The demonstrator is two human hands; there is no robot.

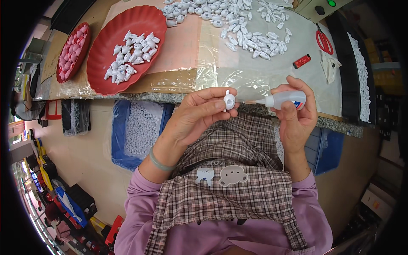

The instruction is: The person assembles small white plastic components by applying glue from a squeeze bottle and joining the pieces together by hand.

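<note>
Between the thumb and fingers of my left hand [199,109] is a small white figurine head [229,101], its round hollow turned toward the right. My right hand [297,114] is closed around a clear squeeze glue bottle [285,100], held on its side. The bottle's thin nozzle [253,102] points left at the head's hollow, close to it; whether they touch I cannot tell. Both hands are just off the table's front edge, above my plaid apron [238,199].
A red scalloped dish [102,80] holds white figurines [134,55]; beside it a smaller red dish [87,42] holds pink pieces. Loose white heads [206,16] and small body pieces [259,40] cover the table's back. Red scissors [325,42] and a red lighter-like object [301,61] lie right. Blue crates [119,140] stand below.
</note>
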